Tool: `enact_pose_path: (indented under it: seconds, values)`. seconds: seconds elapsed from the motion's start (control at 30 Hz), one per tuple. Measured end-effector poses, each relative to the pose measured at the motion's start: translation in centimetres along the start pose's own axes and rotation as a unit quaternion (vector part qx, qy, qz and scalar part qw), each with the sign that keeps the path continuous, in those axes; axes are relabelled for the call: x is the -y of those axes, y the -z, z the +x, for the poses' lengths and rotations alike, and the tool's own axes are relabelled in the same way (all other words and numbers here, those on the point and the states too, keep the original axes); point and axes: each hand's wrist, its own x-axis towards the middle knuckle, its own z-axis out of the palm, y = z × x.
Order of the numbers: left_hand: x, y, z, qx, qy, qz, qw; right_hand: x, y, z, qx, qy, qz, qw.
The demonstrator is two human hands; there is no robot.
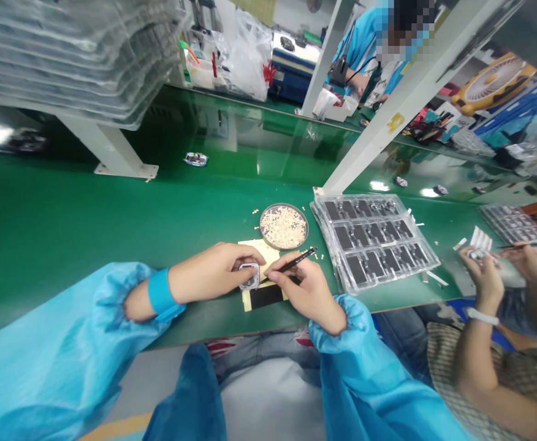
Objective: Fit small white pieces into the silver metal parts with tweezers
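My left hand point(213, 269), with a blue band at its wrist, has its fingers closed on a small clear-edged square part point(249, 276). Black tweezers point(298, 260) are held in my right hand point(304, 286), their tip pointing left toward the square part. Under both hands lies a pale yellow sheet point(255, 246) with a black rectangle point(266, 296) near the table's front edge. Just beyond the hands sits a round dish point(284, 226) full of tiny cream-coloured pieces, a few of them scattered around it.
Stacked clear trays point(374, 239) with dark square parts stand to the right. A white post point(365, 147) rises behind them. More trays point(75, 55) are piled on a shelf upper left. Another person's hands point(487, 278) work at far right; a person in blue is across the table.
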Motion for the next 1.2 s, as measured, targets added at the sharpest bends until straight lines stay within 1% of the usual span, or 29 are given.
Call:
enact_pose_path:
  seconds: [0.17,0.37,0.47,0.5,0.57,0.63,0.7,0.77,0.83,1.0,1.2]
  values:
    - [0.3,0.5,0.0,0.010,0.016,-0.029,0.999,0.0,-0.1,0.1,0.003,0.006,-0.006,1.000]
    - [0.1,0.9,-0.1,0.023,0.017,-0.025,0.999,0.0,-0.1,0.2,0.002,0.012,-0.014,1.000]
    - [0.2,0.7,0.0,0.017,0.030,-0.033,0.999,0.1,-0.1,-0.1,-0.011,0.012,0.036,0.999]
    - [0.2,0.5,0.0,0.011,0.032,-0.040,0.999,0.2,0.0,-0.1,-0.022,0.022,0.062,0.998]
    - [0.4,0.1,0.1,-0.003,0.034,-0.060,0.998,0.3,0.2,-0.3,-0.057,0.063,0.095,0.992]
    - [0.6,-0.3,0.3,-0.013,0.032,-0.079,0.996,0.5,0.4,-0.3,-0.087,0.110,0.078,0.987]
    - [0.9,-0.7,0.4,-0.020,0.031,-0.083,0.996,0.5,0.5,-0.2,-0.097,0.137,0.030,0.985]
    - [1.1,-1.0,0.5,-0.024,0.031,-0.079,0.996,0.6,0.6,0.0,-0.090,0.145,-0.016,0.985]
    - [1.2,-1.1,0.6,-0.026,0.030,-0.076,0.996,0.6,0.5,0.1,-0.078,0.151,-0.040,0.985]
    - [1.2,-1.1,0.5,-0.032,0.023,-0.063,0.997,0.9,0.4,0.1,-0.066,0.179,-0.062,0.980]
    - [1.0,-1.0,0.5,-0.028,0.021,-0.058,0.998,1.1,0.4,0.0,-0.060,0.181,-0.075,0.979]
